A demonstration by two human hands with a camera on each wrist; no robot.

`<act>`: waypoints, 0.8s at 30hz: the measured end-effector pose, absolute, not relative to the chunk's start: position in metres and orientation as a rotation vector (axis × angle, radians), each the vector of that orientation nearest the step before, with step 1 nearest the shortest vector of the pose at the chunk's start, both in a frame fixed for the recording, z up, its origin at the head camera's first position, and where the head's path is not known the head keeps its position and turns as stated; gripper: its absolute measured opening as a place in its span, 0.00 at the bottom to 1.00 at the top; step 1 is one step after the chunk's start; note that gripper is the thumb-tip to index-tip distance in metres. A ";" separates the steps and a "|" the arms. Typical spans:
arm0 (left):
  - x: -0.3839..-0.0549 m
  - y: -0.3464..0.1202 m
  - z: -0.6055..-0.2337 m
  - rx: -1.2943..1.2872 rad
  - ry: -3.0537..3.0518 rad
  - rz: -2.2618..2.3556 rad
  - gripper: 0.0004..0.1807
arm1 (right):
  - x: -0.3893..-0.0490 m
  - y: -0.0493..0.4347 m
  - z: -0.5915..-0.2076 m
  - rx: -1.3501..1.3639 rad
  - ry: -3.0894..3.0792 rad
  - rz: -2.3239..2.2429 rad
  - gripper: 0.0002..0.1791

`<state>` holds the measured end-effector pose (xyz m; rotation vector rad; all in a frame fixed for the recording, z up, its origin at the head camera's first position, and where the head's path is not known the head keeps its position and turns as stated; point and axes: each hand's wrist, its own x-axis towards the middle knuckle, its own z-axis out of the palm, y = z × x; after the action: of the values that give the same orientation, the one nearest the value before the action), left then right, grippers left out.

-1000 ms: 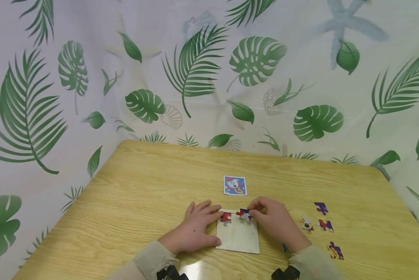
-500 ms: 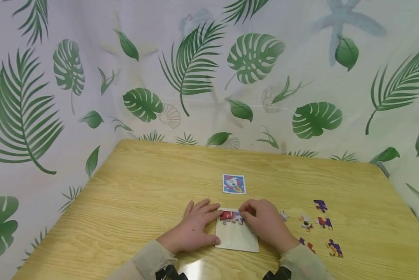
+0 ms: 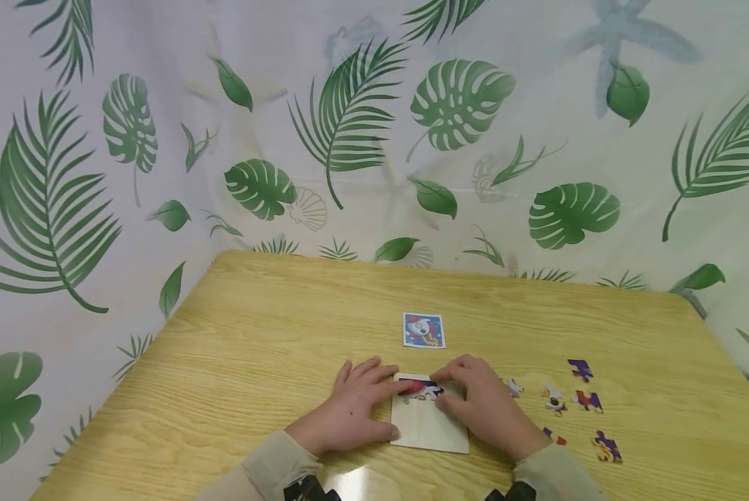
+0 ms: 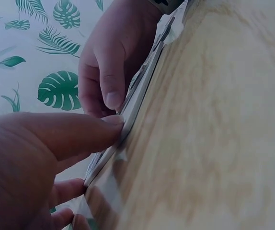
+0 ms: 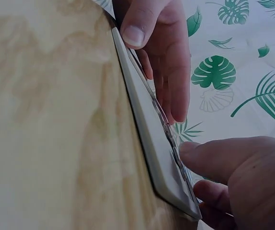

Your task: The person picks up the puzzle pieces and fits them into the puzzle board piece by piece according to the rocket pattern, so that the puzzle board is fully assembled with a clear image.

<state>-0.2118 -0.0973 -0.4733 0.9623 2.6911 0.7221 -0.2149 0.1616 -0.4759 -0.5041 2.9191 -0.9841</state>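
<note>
two joined-looking pieces lie along the far edge of the board (image 3: pixel 430 430), in its left and middle part: the left piece (image 3: pixel 417 386) shows red, the right piece (image 3: pixel 433 392) dark and white. the left hand (image 3: pixel 354 412) lies spread, its fingers fairly straight, with the index tip on the left piece and the thumb at the board's left edge near the front. the right hand (image 3: pixel 482 402) has index and thumb bent about the outer end of the right piece; whether they pinch it or merely press it, i cannot tell.

loose pieces (image 3: pixel 588 401) lie on the table (image 3: pixel 286 306) to the right, one partly hidden by the right sleeve (image 3: pixel 556 467). the card (image 3: pixel 423 330), with a small printed picture, lies beyond the board, apart from it.

the step in hand looks like settling the right piece against the left one. the next move seems to call for light, even pressure to flatten the join, the left hand steadying the row, then a reach to the loose pieces for another.
</note>
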 end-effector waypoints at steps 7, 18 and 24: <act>-0.211 -0.098 -0.470 0.998 2.673 0.663 0.37 | -0.216 0.161 -0.476 -0.550 2.957 -0.884 0.10; -0.210 -0.098 -0.473 1.013 2.685 0.635 0.39 | -0.215 0.161 -0.477 -0.596 2.980 -0.885 0.09; -0.210 -0.098 -0.473 1.014 2.685 0.648 0.39 | -0.216 0.160 -0.476 -0.589 2.994 -0.888 0.08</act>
<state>-0.2097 -0.0977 -0.4727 1.0145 2.6852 0.6479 -0.2159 0.1604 -0.4757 -0.5895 2.9940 -0.8881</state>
